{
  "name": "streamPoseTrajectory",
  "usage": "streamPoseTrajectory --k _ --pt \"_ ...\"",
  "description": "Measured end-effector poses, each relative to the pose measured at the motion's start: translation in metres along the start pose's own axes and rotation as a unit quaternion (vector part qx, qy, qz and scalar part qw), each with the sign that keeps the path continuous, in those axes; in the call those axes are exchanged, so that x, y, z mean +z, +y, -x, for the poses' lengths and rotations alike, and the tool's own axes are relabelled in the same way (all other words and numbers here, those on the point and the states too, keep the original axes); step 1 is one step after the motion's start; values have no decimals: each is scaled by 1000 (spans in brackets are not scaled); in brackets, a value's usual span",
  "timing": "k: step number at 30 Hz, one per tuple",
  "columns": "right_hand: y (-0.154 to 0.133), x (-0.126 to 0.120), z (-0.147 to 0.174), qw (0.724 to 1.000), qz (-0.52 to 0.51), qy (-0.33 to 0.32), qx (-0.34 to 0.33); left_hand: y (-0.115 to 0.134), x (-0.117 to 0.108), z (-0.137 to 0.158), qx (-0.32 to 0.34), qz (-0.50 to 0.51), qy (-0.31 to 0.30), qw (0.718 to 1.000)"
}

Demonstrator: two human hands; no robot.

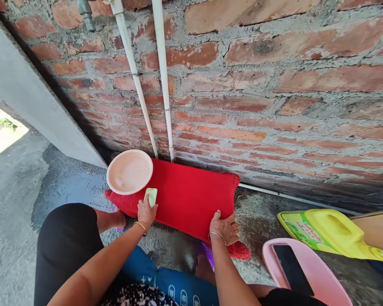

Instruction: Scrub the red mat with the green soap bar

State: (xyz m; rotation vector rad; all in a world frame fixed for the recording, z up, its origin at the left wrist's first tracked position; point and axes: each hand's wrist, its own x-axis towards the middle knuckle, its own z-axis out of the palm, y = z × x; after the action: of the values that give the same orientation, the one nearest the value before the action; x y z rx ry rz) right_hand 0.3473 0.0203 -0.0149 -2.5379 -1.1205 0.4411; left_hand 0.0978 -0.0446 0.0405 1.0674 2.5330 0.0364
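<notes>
A red cloth with ruffled, textured ends lies stretched over a low flat support by the wall. My left hand is closed around a pale green bar, soap-like in shape, pressed near the cloth's left part. At the cloth's right end, my right hand grips the edge, thumb on top and fingers bent over the side. A pale pink basin rests on the left end of the cloth, a little beyond my left hand. The support under the cloth is hidden.
White pipes run down the brick wall behind the cloth. To the right stand a pink stool with a black phone on it and a yellow detergent jug on its side. A grey slab leans at the left.
</notes>
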Motion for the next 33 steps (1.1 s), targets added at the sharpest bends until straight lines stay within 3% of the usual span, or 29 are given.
streamPoseTrajectory --k 2,5,13,17,19,21,24,28,31,33 --pt "1 2 -1 1000 -6 2 0 -3 -3 -9 -36 -8 17 999" --pt "2 2 -1 1000 -10 -3 3 10 10 -3 -32 -21 21 999" --pt "2 3 -2 1000 13 -8 2 76 60 42 114 -62 6 992" --pt "2 4 -2 999 34 -7 6 92 67 63 210 -51 -96 972" --pt "1 3 -2 999 42 -11 8 98 65 70 245 -29 -167 955" --pt "0 2 -1 999 47 -15 8 99 60 70 270 -1 -200 942" --pt "-1 -1 0 999 49 -17 4 91 44 53 259 29 -157 953" --pt "-1 -5 -1 998 44 -30 14 70 23 14 139 12 -57 989" --pt "1 -5 -4 999 22 -38 31 63 21 0 90 -15 -10 996" --pt "2 -5 -8 998 -2 -38 51 67 30 7 100 -35 2 994"
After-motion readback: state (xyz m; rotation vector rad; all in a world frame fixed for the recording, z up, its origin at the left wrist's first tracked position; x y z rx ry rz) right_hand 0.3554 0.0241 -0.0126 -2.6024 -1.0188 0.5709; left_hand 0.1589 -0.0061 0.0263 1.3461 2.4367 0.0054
